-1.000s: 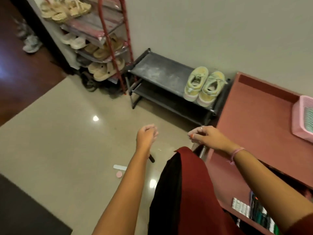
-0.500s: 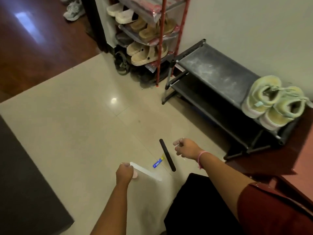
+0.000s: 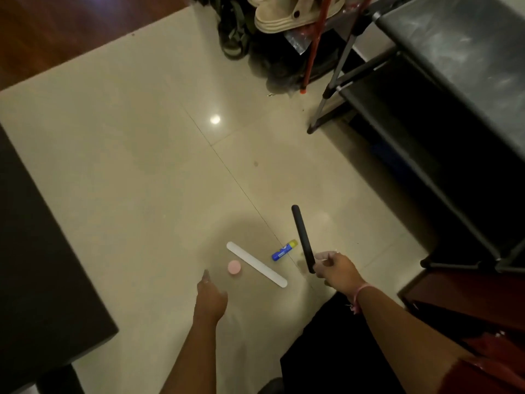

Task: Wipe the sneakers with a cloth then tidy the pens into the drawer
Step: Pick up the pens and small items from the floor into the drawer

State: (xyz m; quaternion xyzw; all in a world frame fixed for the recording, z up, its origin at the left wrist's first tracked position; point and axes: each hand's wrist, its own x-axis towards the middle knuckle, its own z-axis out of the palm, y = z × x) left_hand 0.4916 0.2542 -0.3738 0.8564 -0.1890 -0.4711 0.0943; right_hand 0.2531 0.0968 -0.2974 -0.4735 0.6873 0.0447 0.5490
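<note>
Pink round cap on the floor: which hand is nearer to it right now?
Left. The left hand reaches toward the pink round cap, fingertips just short of it. The right hand is off to the cap's right, gripping the black stick.

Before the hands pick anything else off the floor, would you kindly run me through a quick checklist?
1. Right hand grips the black stick: ok.
2. Left hand free, fingers straight, above the floor: ok.
3. White stick flat on the tiles, unobstructed: ok.
4. Pink round piece beside the white stick, apart from it: ok.
5. Blue and yellow tube within reach: cannot tell.
6. Drawer in view: not ok.
</note>
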